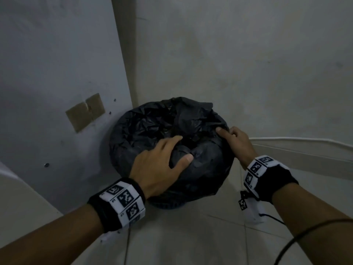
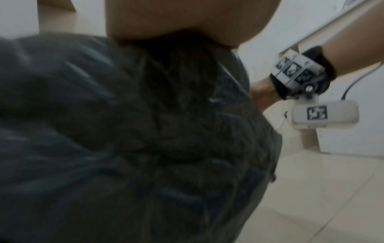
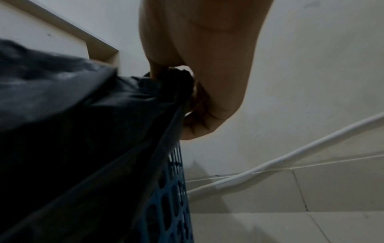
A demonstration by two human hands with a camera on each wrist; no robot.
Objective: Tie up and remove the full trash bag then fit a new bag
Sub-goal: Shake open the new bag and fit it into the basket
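Black trash bag [image 1: 152, 127], gripped by two hands.

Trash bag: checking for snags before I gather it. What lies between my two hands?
Only crumpled black trash bag between left hand and right hand, per the head view.

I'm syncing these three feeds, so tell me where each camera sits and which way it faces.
Head: high up, facing down at the black trash bag in a corner; both forearms, left hand and right hand show.
Left wrist: under the left palm, facing across the bag at the right wrist.
Right wrist: under the right hand, facing along the blue bin to the wall.
All share the bag.
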